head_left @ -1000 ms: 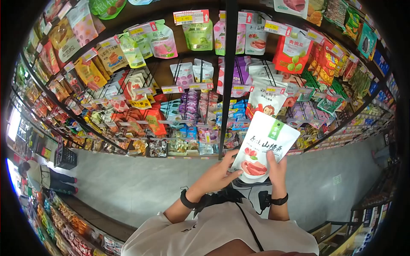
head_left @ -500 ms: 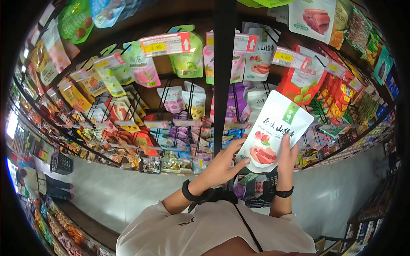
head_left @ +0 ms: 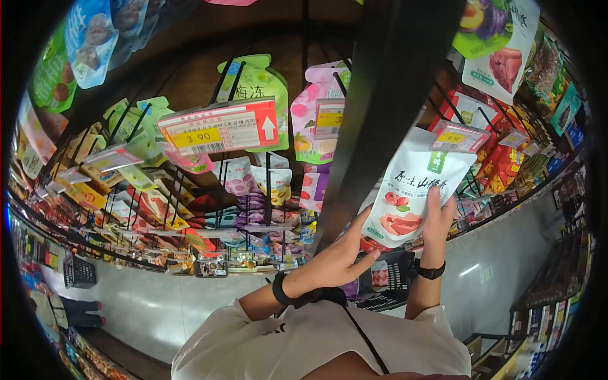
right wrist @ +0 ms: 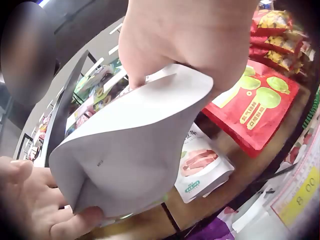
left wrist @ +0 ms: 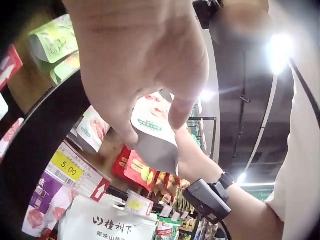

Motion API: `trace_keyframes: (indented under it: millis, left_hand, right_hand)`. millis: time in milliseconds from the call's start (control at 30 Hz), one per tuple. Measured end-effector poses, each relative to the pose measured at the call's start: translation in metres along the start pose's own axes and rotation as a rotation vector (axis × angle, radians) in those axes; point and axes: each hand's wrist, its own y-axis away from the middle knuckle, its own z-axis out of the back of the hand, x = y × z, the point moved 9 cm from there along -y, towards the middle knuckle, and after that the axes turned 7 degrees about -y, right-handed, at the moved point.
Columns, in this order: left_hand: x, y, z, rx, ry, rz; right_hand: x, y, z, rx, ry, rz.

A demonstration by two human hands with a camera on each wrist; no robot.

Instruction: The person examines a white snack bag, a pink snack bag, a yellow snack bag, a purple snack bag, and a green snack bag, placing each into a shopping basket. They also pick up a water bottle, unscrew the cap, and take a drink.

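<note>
My right hand grips a white stand-up pouch of hawthorn strips by its right side, thumb on the printed front. The pouch is tilted a little, with its green label at the top. My left hand is at the lower left corner, fingers fairly straight along the edge and thumb just under the bottom. In the right wrist view the pale underside of the pouch faces the camera. Another pouch of the same kind shows beyond it, beside a red pouch.
A thick black post stands close in front of me. A price tag and green pouches hang to its left, above lower racks of snacks. A black basket is below my hands. Someone stands at the far left.
The shelves and post appear much nearer. The pouch has moved up and right toward the hanging goods; my left thumb has slipped from its front to below its bottom edge.
</note>
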Motion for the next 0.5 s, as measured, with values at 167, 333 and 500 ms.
trace_keyframes:
  millis: [167,333,500]
  left_hand:
    - [-0.002,-0.005,0.002,0.007,-0.057,-0.055]
    - [-0.004,-0.017,0.003,-0.053,-0.012,-0.030]
    - [-0.007,-0.022,0.003,-0.041,-0.043,-0.042]
  right_hand:
    - [0.009,-0.014,-0.010,-0.020,-0.017,0.008]
    - [0.016,-0.025,-0.012,-0.070,0.027,0.058]
    - [0.025,-0.026,-0.011,-0.120,0.005,0.090]
